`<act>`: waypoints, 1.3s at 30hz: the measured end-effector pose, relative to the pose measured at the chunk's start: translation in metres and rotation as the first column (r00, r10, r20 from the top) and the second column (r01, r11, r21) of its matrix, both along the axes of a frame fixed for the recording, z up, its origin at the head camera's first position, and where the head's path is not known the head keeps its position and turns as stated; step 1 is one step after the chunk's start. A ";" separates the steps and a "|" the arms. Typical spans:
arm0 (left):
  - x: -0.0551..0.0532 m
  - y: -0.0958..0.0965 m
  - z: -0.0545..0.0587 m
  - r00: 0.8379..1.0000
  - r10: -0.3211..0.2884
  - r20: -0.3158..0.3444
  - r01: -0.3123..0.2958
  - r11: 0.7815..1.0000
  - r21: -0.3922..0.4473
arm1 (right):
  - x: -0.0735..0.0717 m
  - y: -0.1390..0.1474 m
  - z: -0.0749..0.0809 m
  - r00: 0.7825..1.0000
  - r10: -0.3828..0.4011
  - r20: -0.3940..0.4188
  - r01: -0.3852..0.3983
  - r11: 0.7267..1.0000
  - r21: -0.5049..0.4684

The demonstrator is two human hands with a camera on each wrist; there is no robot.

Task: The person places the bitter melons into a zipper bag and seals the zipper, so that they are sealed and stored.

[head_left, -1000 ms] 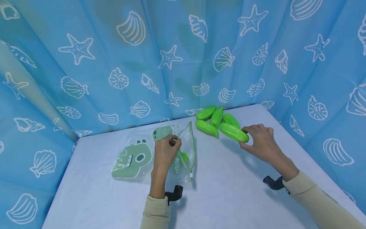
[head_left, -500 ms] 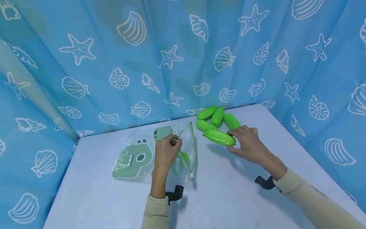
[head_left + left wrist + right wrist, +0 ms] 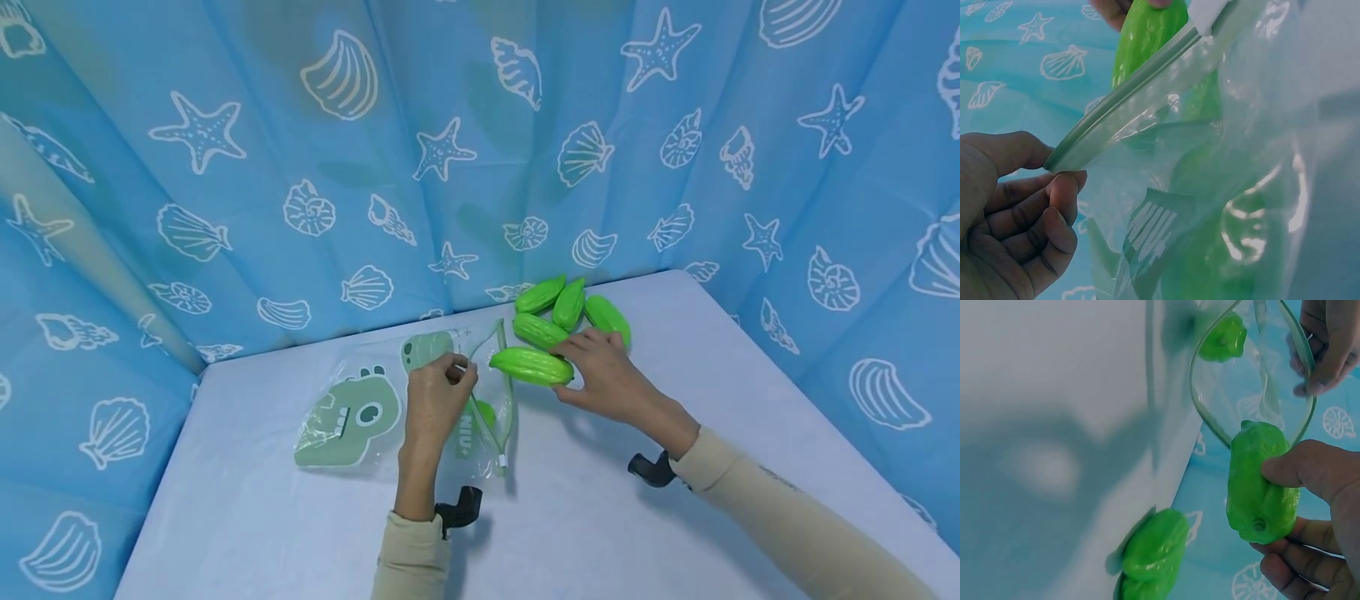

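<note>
My left hand (image 3: pixel 438 396) pinches the green zip edge of a clear zip bag (image 3: pixel 348 421) printed with a green cartoon dinosaur, its mouth spread wide toward the right. Inside the bag lies one bright green bitter melon (image 3: pixel 1222 339), seen through the opening in the right wrist view. Another bitter melon (image 3: pixel 528 367) is gripped at one end between the thumb and fingers of my right hand (image 3: pixel 611 379). Its free tip overlaps the bag's mouth in the head view. A white slider (image 3: pixel 1210 14) sits at one end of the zip.
Several more bitter melons (image 3: pixel 542 295) lie grouped at the back of the white table (image 3: pixel 585 533), just beyond my right hand. Behind the table hangs a blue curtain (image 3: pixel 480 208) with white shells and starfish.
My right hand has carried the bitter melon leftward from beside the group to the bag's mouth. The left hand and the bag have stayed in place.
</note>
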State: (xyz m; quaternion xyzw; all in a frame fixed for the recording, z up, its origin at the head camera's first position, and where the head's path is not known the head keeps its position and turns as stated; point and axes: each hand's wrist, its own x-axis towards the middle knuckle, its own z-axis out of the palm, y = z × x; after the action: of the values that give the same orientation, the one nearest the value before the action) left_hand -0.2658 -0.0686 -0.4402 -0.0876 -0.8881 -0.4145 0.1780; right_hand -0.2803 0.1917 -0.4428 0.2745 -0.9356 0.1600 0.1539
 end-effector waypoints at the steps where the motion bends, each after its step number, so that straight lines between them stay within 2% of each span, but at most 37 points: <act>1: 0.000 0.000 0.000 1.000 -0.002 0.000 0.002 1.000 0.001 | 0.000 -0.003 0.000 1.000 0.008 -0.001 -0.008 1.000 -0.001; 10: -0.001 0.001 0.001 1.000 -0.004 -0.001 0.004 1.000 0.009 | -0.006 -0.026 -0.003 0.999 0.041 -0.006 -0.042 0.999 -0.024; 17: -0.002 0.001 0.002 1.000 -0.015 -0.003 0.015 1.000 -0.012 | -0.014 -0.041 -0.011 1.000 0.030 -0.003 -0.030 0.999 -0.011; 24: -0.001 0.001 0.000 1.000 0.006 0.011 -0.006 1.000 -0.007 | -0.016 -0.056 -0.016 0.999 0.033 0.031 -0.032 0.999 -0.026; 39: 0.000 -0.001 -0.001 1.000 -0.001 -0.004 0.000 1.000 -0.025 | -0.021 -0.081 -0.027 0.998 0.026 0.052 -0.023 0.998 -0.063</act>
State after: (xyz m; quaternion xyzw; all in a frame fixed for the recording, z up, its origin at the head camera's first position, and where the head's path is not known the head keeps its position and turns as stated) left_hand -0.2658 -0.0697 -0.4407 -0.0908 -0.8930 -0.4031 0.1784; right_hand -0.3012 0.1106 -0.4699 0.2766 -0.9305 0.1981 0.1356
